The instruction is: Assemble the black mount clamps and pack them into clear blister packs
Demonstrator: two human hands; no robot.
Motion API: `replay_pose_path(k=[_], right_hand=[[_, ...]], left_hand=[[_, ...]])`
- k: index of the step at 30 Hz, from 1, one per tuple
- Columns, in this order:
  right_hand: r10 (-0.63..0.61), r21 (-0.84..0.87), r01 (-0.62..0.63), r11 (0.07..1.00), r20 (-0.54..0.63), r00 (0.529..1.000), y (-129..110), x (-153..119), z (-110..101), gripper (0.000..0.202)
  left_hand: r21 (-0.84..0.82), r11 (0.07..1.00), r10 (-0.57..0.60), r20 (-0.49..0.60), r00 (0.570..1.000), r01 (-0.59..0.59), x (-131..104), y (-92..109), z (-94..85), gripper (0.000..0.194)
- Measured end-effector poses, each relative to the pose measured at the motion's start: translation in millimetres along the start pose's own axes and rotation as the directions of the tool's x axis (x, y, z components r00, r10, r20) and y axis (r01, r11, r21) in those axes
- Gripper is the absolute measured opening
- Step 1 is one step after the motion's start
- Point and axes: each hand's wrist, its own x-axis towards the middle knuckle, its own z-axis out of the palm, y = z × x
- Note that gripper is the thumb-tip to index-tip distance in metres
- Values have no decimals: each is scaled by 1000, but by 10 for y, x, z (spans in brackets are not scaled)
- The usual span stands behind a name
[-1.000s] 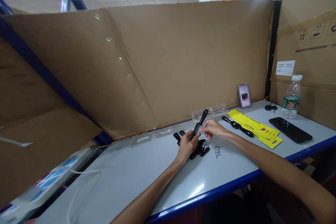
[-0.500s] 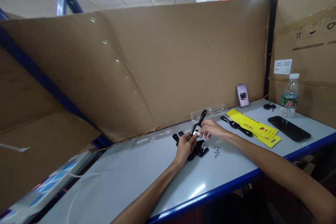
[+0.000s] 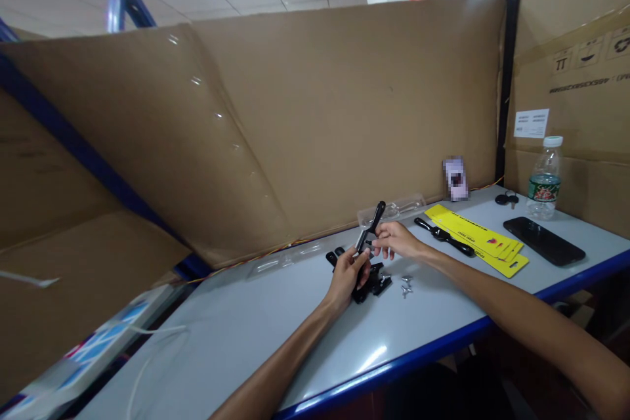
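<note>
My left hand [image 3: 350,273] is closed round the lower part of a black-handled tool [image 3: 377,217], which points up and to the right. My right hand [image 3: 393,239] is beside the tool, its thumb and fingertips pinched near a small dark part too small to name. Under and behind my left hand lies a pile of black parts [image 3: 378,283]. Several small silver wing-shaped pieces [image 3: 406,289] rest on the table to the right of the pile.
On the grey table [image 3: 236,341] are yellow cards [image 3: 477,236] with another black tool [image 3: 444,235], a black phone [image 3: 543,241], a bottle [image 3: 543,187], keys [image 3: 506,199] and clear plastic trays [image 3: 391,210]. A cardboard wall [image 3: 344,111] stands behind.
My right fingertips have shifted slightly left and down against the tool. The tool is a little more upright, still in my left hand.
</note>
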Motion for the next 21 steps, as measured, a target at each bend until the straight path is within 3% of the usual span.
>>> replay_pose_path(k=[8, 16, 18, 21], right_hand=[[-46, -55, 49, 997, 43, 998, 26, 7, -14, 14], [-32, -152, 48, 987, 111, 993, -22, 5, -96, 7], [-45, -261, 57, 964, 54, 998, -86, 9, -214, 7], [-191, -566, 32, 824, -225, 955, -163, -8, -469, 14]], left_hand=[[-23, 993, -111, 53, 992, 113, 12, -44, 12, 62], [-14, 993, -118, 75, 990, 120, 23, -47, 5, 65], [-15, 994, -106, 58, 993, 107, 18, -53, 12, 65], [-15, 995, -100, 39, 994, 100, 11, -60, 17, 63]])
